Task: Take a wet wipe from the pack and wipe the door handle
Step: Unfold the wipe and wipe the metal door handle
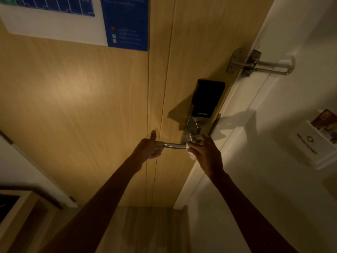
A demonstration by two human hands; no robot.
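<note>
A silver lever door handle sticks out to the left from a smart lock on a light wooden door. My left hand grips the free left end of the handle, thumb raised. My right hand holds a crumpled white wet wipe pressed against the handle's right end, near the lock plate. Most of the wipe is hidden under my fingers. The pack of wipes is not in view.
A metal swing-bar door guard bridges the door edge and the white frame above the lock. A blue and white notice hangs on the door. A white card holder is fixed to the right wall. A wooden cabinet stands at lower left.
</note>
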